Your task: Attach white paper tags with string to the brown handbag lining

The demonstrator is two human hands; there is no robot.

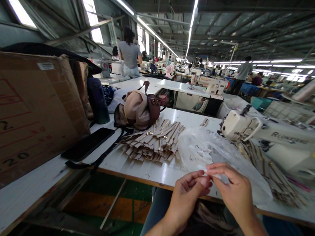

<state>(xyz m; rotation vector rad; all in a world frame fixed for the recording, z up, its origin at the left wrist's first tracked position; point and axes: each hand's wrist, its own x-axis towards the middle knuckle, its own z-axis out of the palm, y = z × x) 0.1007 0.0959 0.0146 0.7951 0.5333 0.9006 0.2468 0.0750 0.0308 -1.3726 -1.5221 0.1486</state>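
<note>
Nearest the camera, left hand (188, 195) and right hand (232, 190) meet fingertip to fingertip at the table's near edge, both pinching a small whitish piece (207, 172) between thumb and forefingers; what the piece is cannot be told, too small and half hidden by the fingers. It sits just above the lap, over the front edge of the white worktable (156, 173). Just beyond the hands lies a crumpled clear plastic bag (203, 149), spread flat on the tabletop and touching the right hand's far side. Left of the bag, a fanned heap of beige zipper tapes with brass-coloured pulls (153, 140). Right of the bag, a second trail of the same striped tapes (269, 175) runs along the table toward the near edge, below a cream-white sewing machine head (239, 126). Further left, a flat black phone (87, 144) beside a large brown cardboard box with red printing (30, 109). Behind the heap, a tan and maroon leather backpack (139, 108), slumped, with a dark blue bottle (98, 100) to its left. Far back, a person in a grey shirt (129, 55) stands between rows of tables under long ceiling strip lights (193, 18).
</note>
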